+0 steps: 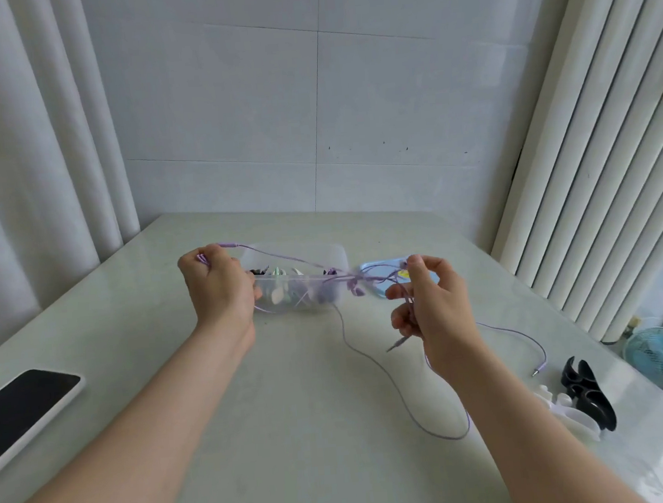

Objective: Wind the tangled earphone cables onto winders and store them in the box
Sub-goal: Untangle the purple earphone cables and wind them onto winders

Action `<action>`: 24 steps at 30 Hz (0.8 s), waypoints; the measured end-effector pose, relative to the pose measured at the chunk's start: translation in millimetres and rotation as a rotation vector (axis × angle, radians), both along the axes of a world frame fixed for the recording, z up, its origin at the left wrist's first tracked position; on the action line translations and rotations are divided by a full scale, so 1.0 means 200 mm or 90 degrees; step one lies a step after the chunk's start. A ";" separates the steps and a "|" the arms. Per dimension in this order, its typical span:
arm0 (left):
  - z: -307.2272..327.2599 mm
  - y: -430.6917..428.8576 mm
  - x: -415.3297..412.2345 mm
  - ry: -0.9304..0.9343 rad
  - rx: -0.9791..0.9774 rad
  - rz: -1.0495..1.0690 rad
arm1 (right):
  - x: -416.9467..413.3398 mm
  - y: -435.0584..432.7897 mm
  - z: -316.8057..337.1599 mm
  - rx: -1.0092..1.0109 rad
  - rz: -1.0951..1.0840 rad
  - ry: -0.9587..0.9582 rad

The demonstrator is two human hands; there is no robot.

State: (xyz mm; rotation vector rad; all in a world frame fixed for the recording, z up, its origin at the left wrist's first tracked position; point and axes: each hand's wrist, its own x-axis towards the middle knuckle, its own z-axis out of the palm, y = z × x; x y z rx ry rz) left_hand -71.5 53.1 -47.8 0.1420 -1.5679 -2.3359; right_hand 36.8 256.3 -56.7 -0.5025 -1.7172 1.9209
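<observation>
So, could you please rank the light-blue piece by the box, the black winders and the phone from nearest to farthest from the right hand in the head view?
1. Light-blue piece: just behind the right hand, which holds the purple cables.
2. Black winders: farther off to the right, on the near side.
3. Phone: far over on the left.

Box (334, 253), phone (21, 406) and winders (589, 397) ring open table (257, 435) beneath stretched cables (354, 283).
</observation>
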 end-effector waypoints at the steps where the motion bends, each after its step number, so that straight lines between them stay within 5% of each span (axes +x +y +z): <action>1: 0.01 0.00 0.01 -0.004 0.006 0.009 | 0.00 0.00 0.00 0.024 0.000 -0.012; 6: 0.03 0.00 0.02 0.018 0.148 -0.119 | 0.00 -0.02 0.00 0.039 0.072 -0.059; 13: 0.03 0.07 0.11 0.084 0.052 -0.299 | 0.04 -0.06 0.02 -0.005 0.232 0.021; 15: 0.03 0.06 0.11 0.096 -0.060 -0.301 | 0.05 -0.06 0.03 0.036 0.213 0.029; 20: -0.05 0.00 0.09 0.263 -0.691 -0.010 | 0.04 -0.06 0.01 0.160 0.004 0.071; 24: -0.07 -0.01 0.09 0.254 -0.836 0.098 | 0.03 -0.02 0.03 0.065 -0.070 0.118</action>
